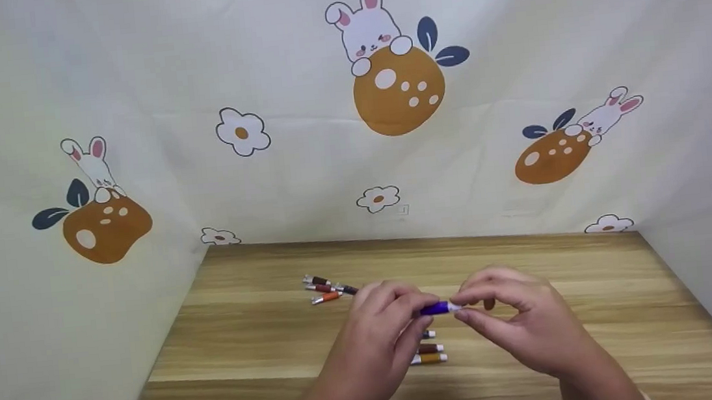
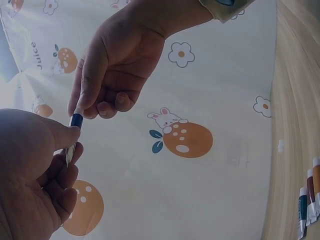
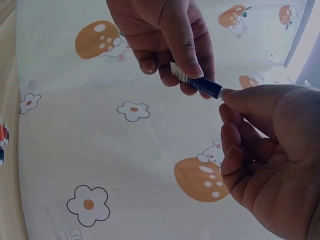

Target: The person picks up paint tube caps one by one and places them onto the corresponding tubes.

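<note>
A small blue-purple paint tube point(image 1: 435, 308) is held above the table between both hands. My left hand point(image 1: 384, 328) pinches its body between thumb and fingers. On the other side, my right hand point(image 1: 524, 318) pinches the white cap end with thumb and forefinger. The right wrist view shows the blue tube point(image 3: 205, 86) with white print, its pale flattened end poking out behind the left thumb. From the left wrist, the tube point(image 2: 76, 120) appears mostly covered by fingers.
Several paint tubes point(image 1: 324, 288) lie in a loose group at the back left of the wooden table point(image 1: 245, 341). More tubes with white caps, including an ochre one point(image 1: 431, 358), lie side by side below the hands, partly hidden. A printed cloth point(image 1: 302, 185) encloses the table's back and sides.
</note>
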The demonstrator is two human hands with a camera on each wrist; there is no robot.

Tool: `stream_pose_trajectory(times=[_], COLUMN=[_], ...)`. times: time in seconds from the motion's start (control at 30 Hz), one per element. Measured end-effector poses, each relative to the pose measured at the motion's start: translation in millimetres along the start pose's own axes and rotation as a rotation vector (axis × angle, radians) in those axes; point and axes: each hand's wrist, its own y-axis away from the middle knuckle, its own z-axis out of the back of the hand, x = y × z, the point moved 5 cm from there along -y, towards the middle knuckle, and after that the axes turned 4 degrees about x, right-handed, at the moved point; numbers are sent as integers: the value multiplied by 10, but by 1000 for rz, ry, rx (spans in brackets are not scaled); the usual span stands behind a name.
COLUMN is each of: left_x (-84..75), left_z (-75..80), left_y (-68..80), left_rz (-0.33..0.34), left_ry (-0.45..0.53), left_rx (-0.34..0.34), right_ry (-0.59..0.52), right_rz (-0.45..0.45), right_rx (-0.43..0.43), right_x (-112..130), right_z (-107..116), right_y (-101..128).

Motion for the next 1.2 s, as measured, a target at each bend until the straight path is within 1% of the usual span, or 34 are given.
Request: stream_pose_trajectory(times=[0.1,0.33,0.43,0.53,0.63,0.77,0.9,1.0,1.13,1.2], left_x=[2,3,4,-1,3,8,18,31,37,37], left_z=[1,-15,-26,-32,-36,-39,-42,-45,-39,-36], left_y=[0,-2,2,4,7,8,7,9,8,5], left_rz=[3,-4,-9,-16,-3,2,-2,16,38,41], left_ry=[1,-1,0,-1,1,0,-3,-1,-5,-8], left_rx=[1,-3,-9,-15,-1,9,-2,2,11,11], right_ry=[17,69,95,110,115,100,76,62,49,34], right_rz=[-4,-93,-113,-113,-101,-74,-38,36,170,215], right_rx=[-11,14,18,19,24,25,13,8,15,23], right_x=[-8,-26,-41,-58,-73,-89,-92,-69,-24,-12], right_z=[-8,-11,-21,-34,-39,-28,-5,4,4,-1], right_y=[6,2,-2,-6,-9,-11,-12,-17,-29,-34])
